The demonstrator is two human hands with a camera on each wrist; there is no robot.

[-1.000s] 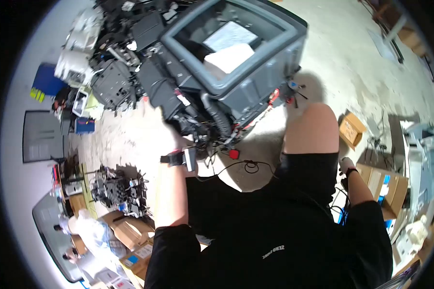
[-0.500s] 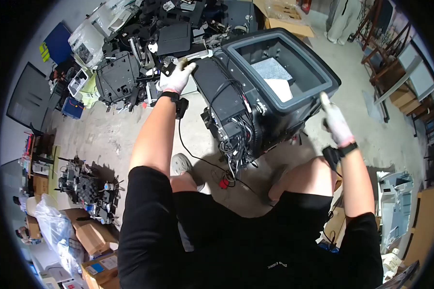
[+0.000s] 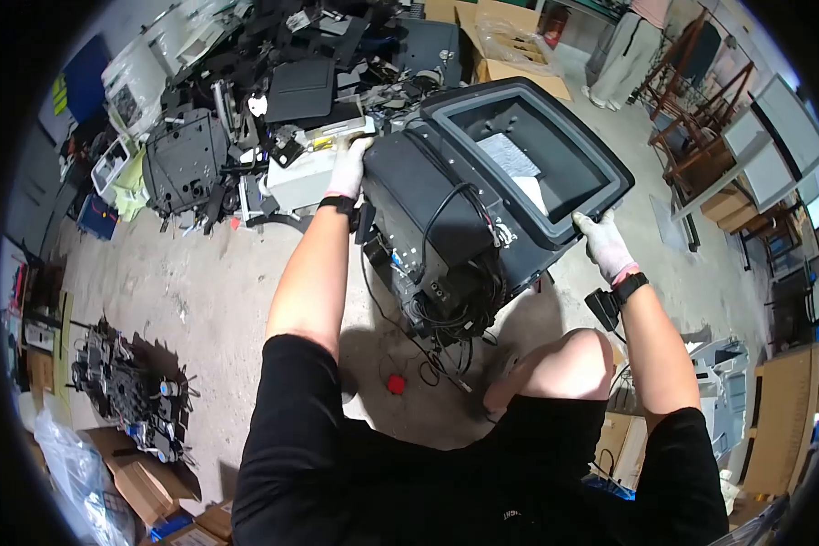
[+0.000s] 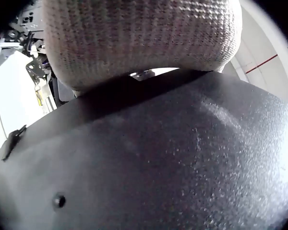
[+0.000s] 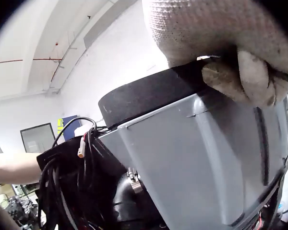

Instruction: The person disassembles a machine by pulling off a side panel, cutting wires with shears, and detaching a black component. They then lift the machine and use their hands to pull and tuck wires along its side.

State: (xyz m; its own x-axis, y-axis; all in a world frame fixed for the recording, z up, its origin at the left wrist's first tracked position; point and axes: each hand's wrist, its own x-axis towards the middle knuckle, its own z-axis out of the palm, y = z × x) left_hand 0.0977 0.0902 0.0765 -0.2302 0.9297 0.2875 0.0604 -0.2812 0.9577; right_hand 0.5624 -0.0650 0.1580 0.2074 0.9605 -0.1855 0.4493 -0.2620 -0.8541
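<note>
A bulky dark grey machine [image 3: 409,196] stands before me. It has an open-topped bin [image 3: 569,227] on the right and a black side casing [image 4: 149,158] on the left. Loose cables [image 3: 464,314] hang from its near end. My gloved left hand [image 3: 348,168] grips the casing's far left edge, the glove arching over it in the left wrist view. At the bin's near right corner, my gloved right hand [image 3: 605,244] holds the thick black rim [image 5: 153,96], with curled fingers [image 5: 253,79] beneath it. Light grey slabs [image 3: 510,156] lie inside the bin.
Black panels and scrap parts [image 3: 187,164] are heaped at the far left, beside a white box [image 3: 309,177]. A wheeled black assembly [image 3: 127,382] sits on the left floor. A red object [image 3: 396,384] lies near my feet. Another person's legs [image 3: 623,59] show at the back.
My left hand has come up from the machine's near cables to the casing's far edge. The right hand has risen from beside my thigh and taken hold of the bin rim.
</note>
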